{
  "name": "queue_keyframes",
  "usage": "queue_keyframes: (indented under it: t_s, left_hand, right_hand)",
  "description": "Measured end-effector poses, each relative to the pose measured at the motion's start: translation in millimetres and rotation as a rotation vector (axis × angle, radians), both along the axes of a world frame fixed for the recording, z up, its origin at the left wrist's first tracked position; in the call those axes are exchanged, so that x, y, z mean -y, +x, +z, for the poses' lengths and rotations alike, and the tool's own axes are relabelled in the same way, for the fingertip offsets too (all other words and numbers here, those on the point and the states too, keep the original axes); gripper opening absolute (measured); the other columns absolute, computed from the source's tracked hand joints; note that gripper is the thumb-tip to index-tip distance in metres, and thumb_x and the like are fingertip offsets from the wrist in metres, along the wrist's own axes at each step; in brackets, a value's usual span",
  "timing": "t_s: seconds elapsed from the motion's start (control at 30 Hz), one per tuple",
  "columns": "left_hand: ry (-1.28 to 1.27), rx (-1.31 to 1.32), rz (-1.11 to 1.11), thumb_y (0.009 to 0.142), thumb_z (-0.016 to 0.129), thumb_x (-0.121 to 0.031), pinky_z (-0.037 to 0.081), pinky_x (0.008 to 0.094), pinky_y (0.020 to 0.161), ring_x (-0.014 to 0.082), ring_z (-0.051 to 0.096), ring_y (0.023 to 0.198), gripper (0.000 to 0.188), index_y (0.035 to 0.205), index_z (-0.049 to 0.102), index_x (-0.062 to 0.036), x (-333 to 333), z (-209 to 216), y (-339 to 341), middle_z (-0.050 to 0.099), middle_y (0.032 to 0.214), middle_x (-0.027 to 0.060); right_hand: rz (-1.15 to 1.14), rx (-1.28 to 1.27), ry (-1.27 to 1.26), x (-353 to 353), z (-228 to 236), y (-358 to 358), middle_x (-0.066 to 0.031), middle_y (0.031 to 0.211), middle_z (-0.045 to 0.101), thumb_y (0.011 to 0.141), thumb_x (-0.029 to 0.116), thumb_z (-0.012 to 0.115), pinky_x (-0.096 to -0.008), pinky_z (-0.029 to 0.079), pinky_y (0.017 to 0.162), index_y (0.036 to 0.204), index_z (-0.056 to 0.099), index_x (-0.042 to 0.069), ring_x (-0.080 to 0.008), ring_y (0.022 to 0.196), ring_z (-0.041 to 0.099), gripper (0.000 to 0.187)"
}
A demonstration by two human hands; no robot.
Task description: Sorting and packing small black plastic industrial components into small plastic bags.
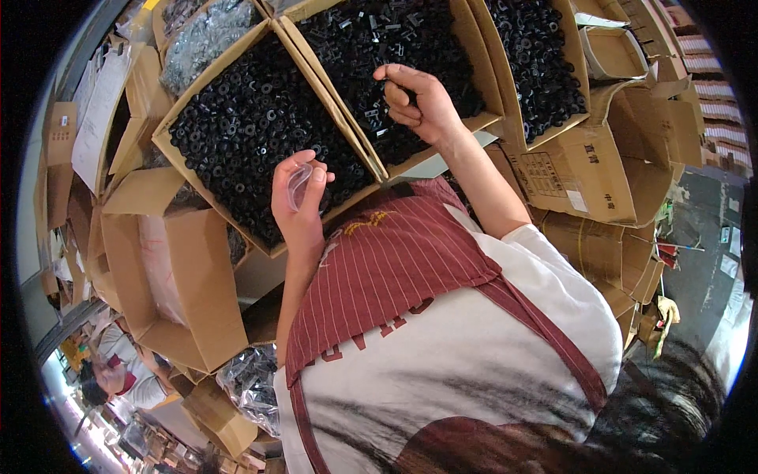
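Observation:
My left hand is closed around a small clear plastic bag, its mouth curving between thumb and fingers. This hand is over the near right corner of a carton full of small black ring-shaped parts. Over the neighbouring carton, which holds mixed small black parts, I have my right hand. Its thumb and forefinger are pinched together and the other fingers curl in. Whatever lies in that pinch is too small to make out.
A third carton of black parts stands at the right, next to an open brown carton. At the left are an open carton and clear bags. Another person is at the lower left.

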State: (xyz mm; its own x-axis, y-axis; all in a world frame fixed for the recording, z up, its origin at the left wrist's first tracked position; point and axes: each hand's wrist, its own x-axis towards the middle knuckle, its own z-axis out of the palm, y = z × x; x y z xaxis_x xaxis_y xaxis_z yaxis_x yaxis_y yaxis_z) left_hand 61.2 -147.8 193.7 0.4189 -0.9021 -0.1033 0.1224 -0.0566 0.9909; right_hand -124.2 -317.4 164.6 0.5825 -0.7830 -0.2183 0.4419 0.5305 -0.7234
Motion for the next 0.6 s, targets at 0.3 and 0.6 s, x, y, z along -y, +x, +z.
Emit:
queue_keyframes:
  t_s: [0.3,0.6]
  left_hand:
    - [-0.014,0.011,0.022,0.093,0.067,-0.009,0.051,0.031,0.085,0.0163,0.063,0.09,0.032,0.123,0.059,-0.0001,2,2,-7,0.065,0.1,0.0086]
    - [-0.026,0.015,0.016,0.093,0.067,-0.009,0.053,0.0322,0.084,0.0166,0.064,0.089,0.031,0.122,0.06,-0.0004,0,-4,-6,0.065,0.101,0.0092]
  right_hand:
    - [-0.143,-1.24,-1.188,4,-41,37,-0.0159,0.073,0.07,0.093,0.031,0.066,-0.0452,0.055,0.06,0.114,0.061,0.006,-0.0359,0.068,0.069,0.034]
    - [-0.024,-1.295,-1.207,9,-37,46,-0.0194,0.075,0.069,0.088,0.03,0.069,-0.0498,0.054,0.061,0.107,0.058,0.005,-0.0389,0.072,0.069,0.033]
